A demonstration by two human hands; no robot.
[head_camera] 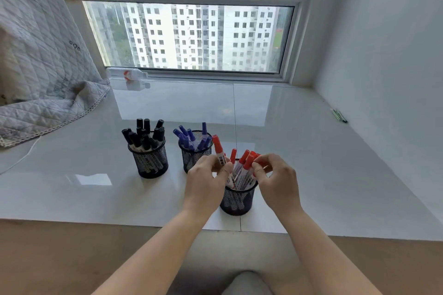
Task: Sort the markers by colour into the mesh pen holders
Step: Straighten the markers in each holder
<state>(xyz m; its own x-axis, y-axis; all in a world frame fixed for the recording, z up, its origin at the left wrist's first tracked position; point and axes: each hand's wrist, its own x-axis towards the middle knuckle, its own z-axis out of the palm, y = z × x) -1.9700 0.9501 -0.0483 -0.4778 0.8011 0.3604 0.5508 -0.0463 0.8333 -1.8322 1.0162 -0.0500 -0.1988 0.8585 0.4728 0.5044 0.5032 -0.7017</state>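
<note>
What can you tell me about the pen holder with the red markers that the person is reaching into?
The pen holder is a small round cup of black wire mesh with a solid rim. It stands upright on the glossy white counter, nearest the person and right of the two other holders. Red-capped markers with white barrels lean out of its open top. The left hand holds one red marker at its rim, and the right hand fingers the caps.

Soft daylight from the window (189, 36), glare on glossy sill (299, 151), warped edges.
</note>
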